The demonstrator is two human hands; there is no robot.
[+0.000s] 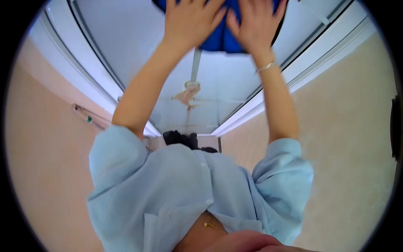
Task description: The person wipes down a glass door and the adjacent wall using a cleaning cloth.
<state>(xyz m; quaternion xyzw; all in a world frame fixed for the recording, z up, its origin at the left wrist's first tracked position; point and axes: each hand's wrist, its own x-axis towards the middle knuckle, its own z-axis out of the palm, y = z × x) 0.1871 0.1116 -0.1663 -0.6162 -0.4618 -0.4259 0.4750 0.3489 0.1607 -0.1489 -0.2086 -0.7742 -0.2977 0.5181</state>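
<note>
At the top of the head view a piece of blue fabric [222,40] with dark edges hangs before a pale panel, partly cut off by the frame. My left hand [189,21] lies over its left part, fingers stretched upward and thumb out to the side. Over the right part rests my right hand [255,25], palm down, its fingers spread and a thin bracelet around the wrist. Both thumbs point toward each other across the blue fabric. The fingertips run out of view at the upper edge.
Behind my arms is a pale, glossy panel [218,84] with white framed edges on both sides. A peach-coloured shape [187,95] shows on it. A slim stick-like object [87,117] with a green mark lies left. Black items [181,138] show below.
</note>
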